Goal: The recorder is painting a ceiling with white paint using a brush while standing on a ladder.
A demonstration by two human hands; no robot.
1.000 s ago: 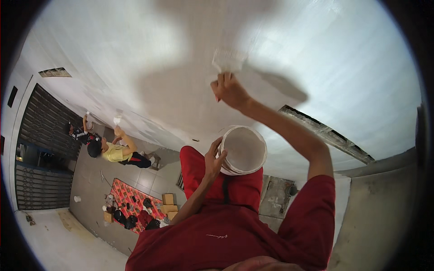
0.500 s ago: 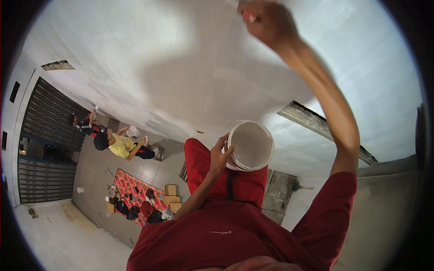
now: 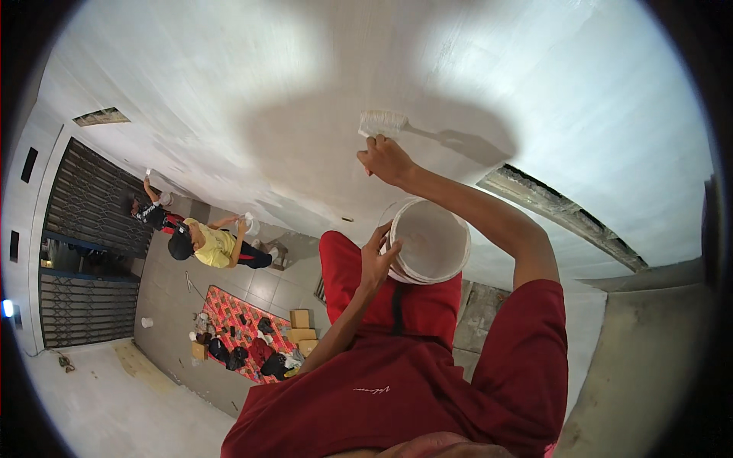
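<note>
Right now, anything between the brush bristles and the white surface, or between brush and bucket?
Nothing visible. The right hand holds the brush with its bristles against the white surface. The white bucket, gripped by the left hand, sits just below, with open space between.

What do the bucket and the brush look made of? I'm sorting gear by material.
The white bucket in the left hand looks like smooth plastic: thin rolled rim, even matte white. The brush in the right hand has pale bristles, likely synthetic or natural fibre; its handle is hidden.
</note>
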